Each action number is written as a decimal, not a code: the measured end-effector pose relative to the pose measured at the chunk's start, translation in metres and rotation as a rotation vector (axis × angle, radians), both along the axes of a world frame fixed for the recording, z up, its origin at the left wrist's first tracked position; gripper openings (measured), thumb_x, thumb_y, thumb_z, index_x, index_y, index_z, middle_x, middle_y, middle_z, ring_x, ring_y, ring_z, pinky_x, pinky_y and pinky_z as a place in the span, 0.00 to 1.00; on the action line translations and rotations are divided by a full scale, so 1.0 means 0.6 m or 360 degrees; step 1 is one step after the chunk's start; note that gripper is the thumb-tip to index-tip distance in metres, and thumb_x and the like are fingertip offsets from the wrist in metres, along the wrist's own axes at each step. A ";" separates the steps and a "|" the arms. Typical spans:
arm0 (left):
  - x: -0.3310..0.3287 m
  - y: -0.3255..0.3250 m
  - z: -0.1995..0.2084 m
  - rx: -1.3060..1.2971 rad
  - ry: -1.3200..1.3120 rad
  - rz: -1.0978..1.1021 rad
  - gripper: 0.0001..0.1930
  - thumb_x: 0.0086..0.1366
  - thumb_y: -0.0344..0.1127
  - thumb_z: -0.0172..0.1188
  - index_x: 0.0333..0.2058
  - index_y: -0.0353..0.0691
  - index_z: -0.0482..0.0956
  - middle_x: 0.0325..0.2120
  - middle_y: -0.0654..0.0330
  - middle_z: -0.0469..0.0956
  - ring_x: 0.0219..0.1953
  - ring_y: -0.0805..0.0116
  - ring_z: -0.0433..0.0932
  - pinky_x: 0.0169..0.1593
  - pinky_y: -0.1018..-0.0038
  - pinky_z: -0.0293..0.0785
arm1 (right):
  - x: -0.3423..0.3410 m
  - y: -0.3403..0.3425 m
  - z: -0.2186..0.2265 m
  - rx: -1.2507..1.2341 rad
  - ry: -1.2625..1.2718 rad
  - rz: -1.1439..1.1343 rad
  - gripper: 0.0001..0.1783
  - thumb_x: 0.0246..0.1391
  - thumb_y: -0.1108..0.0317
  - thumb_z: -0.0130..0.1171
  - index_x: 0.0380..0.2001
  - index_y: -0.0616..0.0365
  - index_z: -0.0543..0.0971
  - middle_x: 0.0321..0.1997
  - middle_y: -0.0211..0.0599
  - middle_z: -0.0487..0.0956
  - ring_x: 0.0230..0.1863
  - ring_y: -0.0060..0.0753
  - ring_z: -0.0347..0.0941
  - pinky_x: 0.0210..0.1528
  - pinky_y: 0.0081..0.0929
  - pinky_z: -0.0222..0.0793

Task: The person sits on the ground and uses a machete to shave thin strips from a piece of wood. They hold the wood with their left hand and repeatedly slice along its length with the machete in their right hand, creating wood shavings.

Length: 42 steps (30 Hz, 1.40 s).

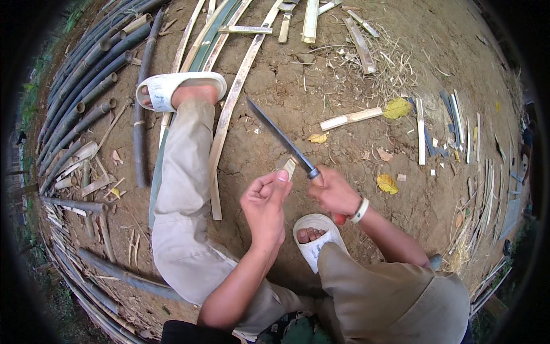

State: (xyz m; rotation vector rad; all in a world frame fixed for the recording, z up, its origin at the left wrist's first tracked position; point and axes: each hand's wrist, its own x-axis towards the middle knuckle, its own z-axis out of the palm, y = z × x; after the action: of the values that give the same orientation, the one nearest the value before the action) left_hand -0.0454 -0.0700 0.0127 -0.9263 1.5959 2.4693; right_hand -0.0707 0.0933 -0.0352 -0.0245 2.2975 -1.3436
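Observation:
My right hand point(336, 192) is wrapped round the handle of a long knife point(282, 137), whose dark blade slants up and to the left, away from me. A reddish handle end shows under the fist. My left hand point(264, 207) pinches a small pale piece of split bamboo point(290, 166) between thumb and fingers. The piece lies close beside the blade near the handle; whether they touch I cannot tell. Both hands are above the ground between my two white slippers, the left slipper point(179, 90) far forward and the right slipper point(318, 238) nearer.
Dark bamboo poles point(86, 74) are stacked at the left. Long split bamboo strips point(235, 97) run past my left foot. Shavings point(389, 69) and a short bamboo piece point(350, 118) lie ahead on bare soil. Thin slats point(421, 132) and yellow leaves point(387, 183) are scattered at the right.

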 end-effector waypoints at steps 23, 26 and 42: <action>-0.016 -0.027 -0.021 -0.0054 -0.0101 0.0058 0.13 0.66 0.40 0.65 0.32 0.34 0.78 0.30 0.60 0.81 0.33 0.75 0.79 0.45 0.70 0.82 | 0.000 -0.041 0.148 -0.0269 0.0511 -0.0210 0.13 0.48 0.70 0.59 0.35 0.67 0.71 0.18 0.43 0.73 0.22 0.40 0.76 0.27 0.37 0.69; -0.022 -0.022 -0.016 -0.0072 -0.0159 0.0077 0.13 0.66 0.40 0.65 0.33 0.34 0.77 0.31 0.59 0.81 0.33 0.74 0.80 0.45 0.69 0.82 | 0.011 -0.035 0.062 0.0092 0.0362 -0.0124 0.14 0.47 0.69 0.58 0.35 0.68 0.71 0.21 0.52 0.76 0.26 0.54 0.78 0.31 0.44 0.72; -0.035 -0.037 -0.003 0.0205 -0.0154 -0.0041 0.16 0.64 0.37 0.67 0.41 0.29 0.77 0.38 0.53 0.81 0.43 0.61 0.83 0.51 0.71 0.80 | -0.031 -0.027 0.104 -0.0226 0.0003 -0.0227 0.07 0.49 0.72 0.58 0.30 0.59 0.71 0.17 0.32 0.70 0.21 0.26 0.72 0.25 0.29 0.68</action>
State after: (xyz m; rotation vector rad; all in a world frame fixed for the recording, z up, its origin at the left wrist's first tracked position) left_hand -0.0663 -0.0921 0.0110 -0.9837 1.3927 2.4359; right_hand -0.0894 0.0771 0.0274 0.0932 2.2371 -1.5769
